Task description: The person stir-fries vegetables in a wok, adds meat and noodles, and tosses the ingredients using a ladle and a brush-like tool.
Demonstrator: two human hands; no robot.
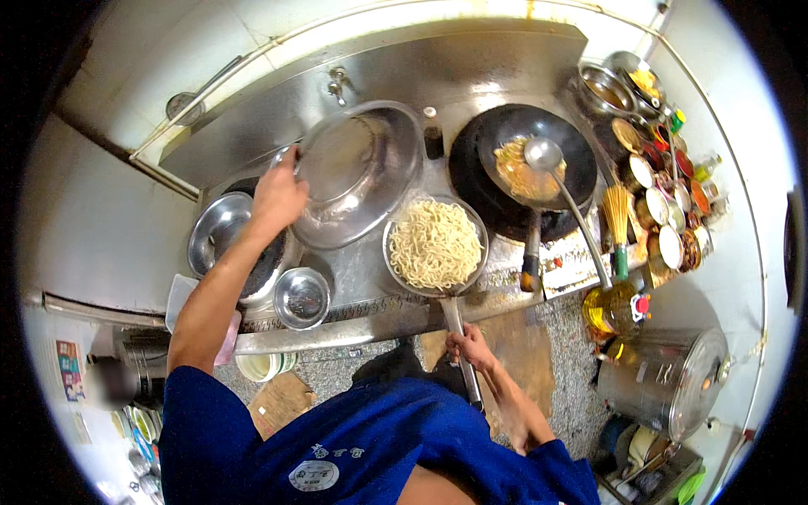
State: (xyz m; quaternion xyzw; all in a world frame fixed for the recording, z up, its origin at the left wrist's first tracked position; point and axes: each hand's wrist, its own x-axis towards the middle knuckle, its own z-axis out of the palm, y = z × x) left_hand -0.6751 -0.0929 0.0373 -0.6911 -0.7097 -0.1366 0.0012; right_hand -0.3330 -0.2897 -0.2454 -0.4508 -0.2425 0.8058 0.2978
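My left hand (281, 196) grips the left edge of a large stainless-steel basin (385, 221) at the back of the counter. The basin looks tilted. My right hand (470, 347) is closed around the long metal handle of a strainer (483, 252). A heap of pale noodles (435, 243) fills the strainer, which is over the counter's front part, just in front of the basin. To its right, a black wok (486, 136) holds a pan with cooked food (530, 177) in sauce. A steel ladle (544, 153) rests in that pan, its handle pointing towards me.
At left are a steel bowl (214, 218) and a smaller bowl (303, 297). A dark bottle (433, 139) stands behind the noodles. Seasoning containers (656, 205) and a bamboo brush (615, 211) line the right side. An oil jug (606, 309) and a big lidded pot (650, 372) stand below.
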